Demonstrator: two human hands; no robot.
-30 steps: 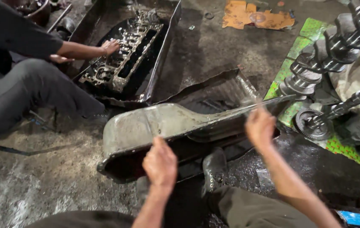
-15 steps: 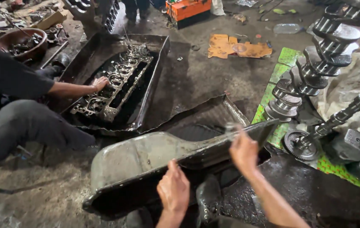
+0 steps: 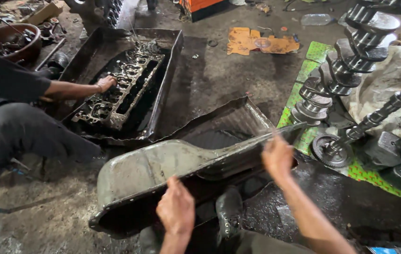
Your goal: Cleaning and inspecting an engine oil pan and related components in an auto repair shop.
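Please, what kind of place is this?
Probably an engine repair workshop: a crankshaft lies on a mat, an oily cylinder head sits in a metal tray, and both hands hold an oil pan.

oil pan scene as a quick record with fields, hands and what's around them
left hand: on the near rim of the oil pan
right hand: gripping the pan's far end
pan: tipped on its side, greasy, over a metal tray
right of it: crankshaft, camshaft with gear
co-worker's hand: on a cylinder head
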